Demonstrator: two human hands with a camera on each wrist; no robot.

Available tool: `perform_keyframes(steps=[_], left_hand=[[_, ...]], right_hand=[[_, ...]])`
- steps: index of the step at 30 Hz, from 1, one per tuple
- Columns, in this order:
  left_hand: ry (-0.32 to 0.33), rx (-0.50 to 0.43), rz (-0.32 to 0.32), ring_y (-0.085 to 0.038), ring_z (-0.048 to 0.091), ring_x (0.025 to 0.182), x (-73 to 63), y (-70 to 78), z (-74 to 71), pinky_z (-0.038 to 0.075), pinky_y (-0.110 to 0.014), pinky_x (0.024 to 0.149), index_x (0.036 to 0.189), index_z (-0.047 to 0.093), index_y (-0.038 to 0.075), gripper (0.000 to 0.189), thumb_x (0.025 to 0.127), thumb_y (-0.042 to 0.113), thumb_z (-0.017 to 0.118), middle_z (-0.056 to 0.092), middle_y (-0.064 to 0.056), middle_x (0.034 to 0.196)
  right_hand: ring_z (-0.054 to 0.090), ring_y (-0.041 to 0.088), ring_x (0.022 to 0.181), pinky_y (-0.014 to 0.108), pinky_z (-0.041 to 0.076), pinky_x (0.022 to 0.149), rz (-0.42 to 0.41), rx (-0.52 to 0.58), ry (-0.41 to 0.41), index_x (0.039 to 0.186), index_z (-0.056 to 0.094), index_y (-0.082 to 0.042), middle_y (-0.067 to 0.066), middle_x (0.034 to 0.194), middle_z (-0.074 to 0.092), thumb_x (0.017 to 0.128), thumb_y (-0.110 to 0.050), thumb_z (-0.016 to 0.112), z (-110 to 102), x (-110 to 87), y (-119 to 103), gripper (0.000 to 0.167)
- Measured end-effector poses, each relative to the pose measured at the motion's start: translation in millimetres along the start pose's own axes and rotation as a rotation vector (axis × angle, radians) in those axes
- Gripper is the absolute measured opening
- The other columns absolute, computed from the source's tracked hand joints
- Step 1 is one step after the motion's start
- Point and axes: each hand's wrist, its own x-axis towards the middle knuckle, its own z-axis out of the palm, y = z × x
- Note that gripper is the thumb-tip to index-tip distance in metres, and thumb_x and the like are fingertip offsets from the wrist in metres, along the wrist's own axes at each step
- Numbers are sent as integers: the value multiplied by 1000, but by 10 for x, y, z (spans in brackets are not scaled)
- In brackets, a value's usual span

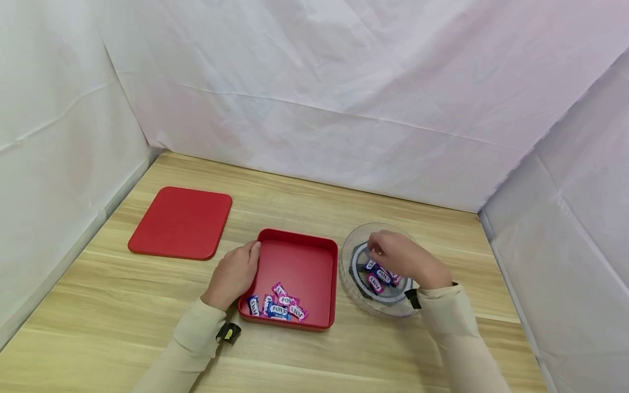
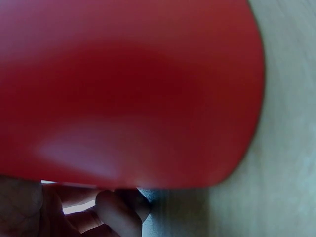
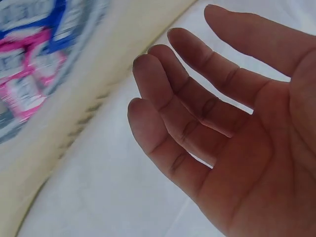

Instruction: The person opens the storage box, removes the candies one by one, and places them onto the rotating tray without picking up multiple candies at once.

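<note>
My left hand (image 1: 235, 274) holds the left wall of a shallow red box (image 1: 300, 262), with its thumb side at the rim. In the left wrist view the red wall (image 2: 133, 98) fills most of the frame, and curled fingers (image 2: 118, 212) show beneath it. Several wrapped candies (image 1: 279, 311), blue and pink, lie at the box's near left. Over a clear glass bowl (image 1: 351, 245) hovers my right hand (image 1: 405, 256). Its fingers are loosely bent and bare of any object in the right wrist view. More wrapped candies (image 1: 375, 283) lie in the bowl.
A flat red lid (image 1: 182, 224) lies on the wooden table (image 1: 275, 355), left of and behind the box. White cloth (image 1: 334, 103) hangs along the back and both sides. The bowl stands close to the box's right wall.
</note>
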Motion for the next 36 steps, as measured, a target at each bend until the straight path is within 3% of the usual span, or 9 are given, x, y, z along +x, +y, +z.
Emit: perform_keyframes(steps=[6,12,22,30,36], left_hand=[[0,2,4,-46,67,130,-7,2,-2,53,-64,110,149,61,-1,51,118,33,39,70,-24,140],[1,1,6,-46,68,129,-8,2,-5,54,-64,110,149,61,-1,50,118,32,40,70,-24,139],[-5,6,-2,-47,66,131,-3,-3,-17,53,-64,111,151,59,-1,51,118,33,39,69,-25,142],[0,5,7,-47,66,131,7,-14,-19,53,-64,111,149,61,-1,51,118,33,38,69,-25,141],[-4,5,5,-47,66,131,10,-14,-21,53,-64,112,149,61,-1,51,118,33,39,69,-24,142]], right_hand=[[72,27,105,47,62,94,-33,-12,28,119,70,-4,12,118,72,106,-13,68,-54,-23,-299,16],[70,28,113,44,62,97,-83,-27,51,129,68,-3,13,129,70,106,-16,69,0,-6,-590,27],[70,21,109,35,65,93,-204,-44,24,134,69,-8,9,126,69,103,-19,76,342,117,-972,34],[71,18,111,32,63,98,-326,-130,-28,131,75,-12,6,125,72,100,-19,80,562,192,-1167,32],[71,11,102,24,62,95,-367,-210,-83,130,77,-20,1,116,74,98,-22,82,705,240,-1306,32]])
